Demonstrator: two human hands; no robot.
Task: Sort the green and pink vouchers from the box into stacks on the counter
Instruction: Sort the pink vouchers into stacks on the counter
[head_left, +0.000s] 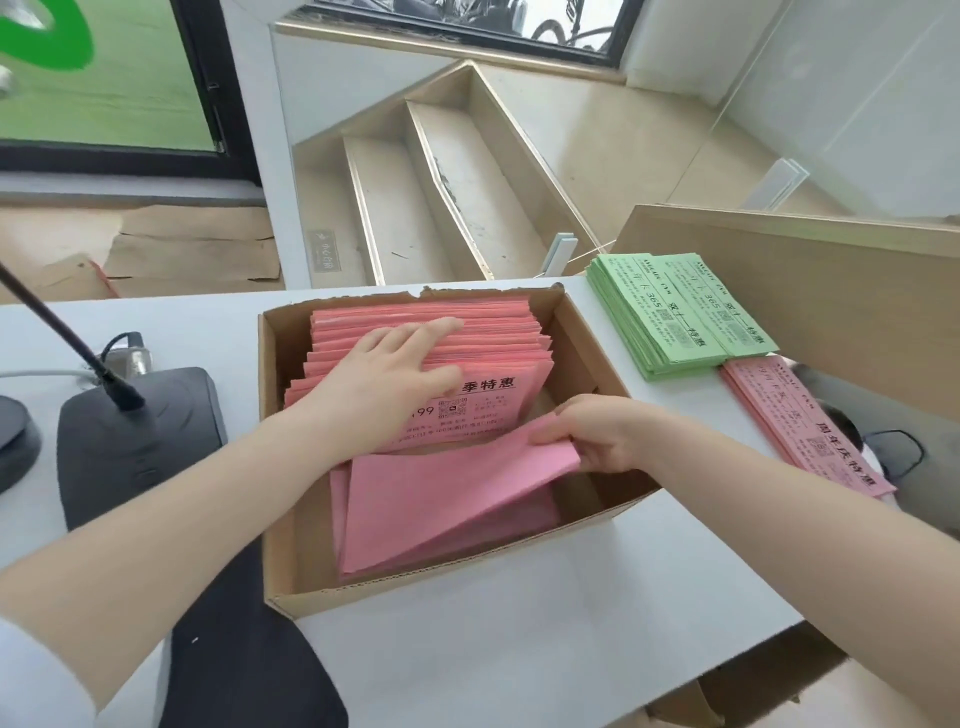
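Note:
An open cardboard box sits on the white counter, filled with pink vouchers. My left hand lies flat with spread fingers on the upright pink vouchers in the box's far half. My right hand pinches the top right corner of a blank-sided pink bundle in the near half, tilting it up. On the counter right of the box lies a green voucher stack. A pink voucher stack lies in front of it.
A black microphone base with a gooseneck stands left of the box, with a dark round object at the far left edge. A wooden board rises behind the stacks. Stairs drop away beyond the counter. A black cable lies at the right.

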